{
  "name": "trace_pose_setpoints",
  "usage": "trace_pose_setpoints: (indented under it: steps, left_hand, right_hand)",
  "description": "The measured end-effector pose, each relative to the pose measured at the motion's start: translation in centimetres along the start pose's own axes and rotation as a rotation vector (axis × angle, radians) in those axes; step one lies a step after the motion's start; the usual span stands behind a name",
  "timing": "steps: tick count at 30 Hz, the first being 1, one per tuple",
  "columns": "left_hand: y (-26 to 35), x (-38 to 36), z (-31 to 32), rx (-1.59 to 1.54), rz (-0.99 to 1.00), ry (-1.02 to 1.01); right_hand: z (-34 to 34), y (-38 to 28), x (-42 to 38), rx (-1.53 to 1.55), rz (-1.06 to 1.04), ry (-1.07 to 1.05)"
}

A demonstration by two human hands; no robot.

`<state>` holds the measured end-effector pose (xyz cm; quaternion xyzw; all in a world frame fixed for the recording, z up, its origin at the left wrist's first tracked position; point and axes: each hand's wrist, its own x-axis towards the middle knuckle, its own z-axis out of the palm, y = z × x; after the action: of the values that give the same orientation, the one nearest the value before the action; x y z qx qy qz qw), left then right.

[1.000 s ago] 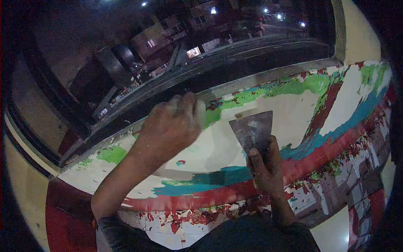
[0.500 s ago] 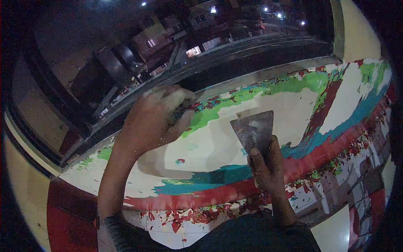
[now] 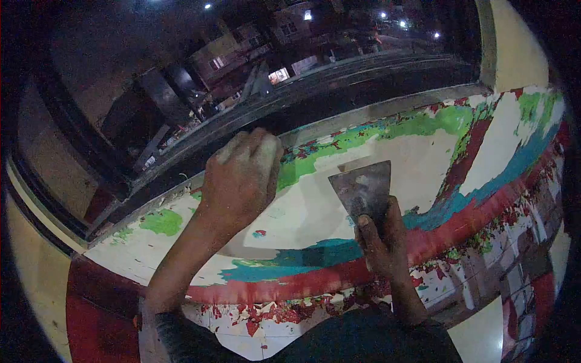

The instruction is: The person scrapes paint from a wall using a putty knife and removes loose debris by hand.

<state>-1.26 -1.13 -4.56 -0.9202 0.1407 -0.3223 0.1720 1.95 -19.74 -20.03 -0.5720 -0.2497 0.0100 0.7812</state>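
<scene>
My left hand [image 3: 243, 175] is over the upper edge of the painted ledge [image 3: 315, 209], close to the window frame, with its fingers curled down; whatever they pinch is hidden. In my right hand [image 3: 382, 239] is a flat metal scraper [image 3: 363, 189], its wide blade pointing up and its face marked with pale smears. The scraper is raised over the ledge. White, green, teal and red paint covers the ledge in patches, ragged along the edges.
Beyond the dark window frame [image 3: 375, 75] are lit buildings at night. Red and pale paint flakes [image 3: 284, 311] lie along the near side of the ledge. A cream wall [image 3: 521, 51] rises at the upper right, and a dark red panel [image 3: 100, 302] stands at the lower left.
My left hand has shifted slightly right and turned so its back shows, uncovering a green patch on the left. My right hand and the scraper have barely moved.
</scene>
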Motion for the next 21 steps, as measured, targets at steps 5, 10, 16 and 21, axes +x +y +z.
trace_pose_setpoints:
  steps: [5, 10, 16, 21]
  left_hand:
    - [-0.1, 0.0, 0.9, -0.123, -0.062, 0.071]
    - [-0.2, 0.0, 1.1, -0.168, -0.114, 0.092]
    - [-0.1, 0.1, 0.9, -0.24, -0.159, 0.088]
    - [0.1, 0.1, 0.8, -0.29, -0.211, 0.078]
  right_hand:
    - [0.0, -0.2, 0.1, 0.042, 0.028, 0.018]
    - [0.3, -0.4, 0.0, 0.047, 0.02, 0.007]
    - [0.6, -0.9, -0.5, 0.044, 0.042, -0.006]
    - [0.7, -1.3, -1.0, 0.063, 0.061, -0.003]
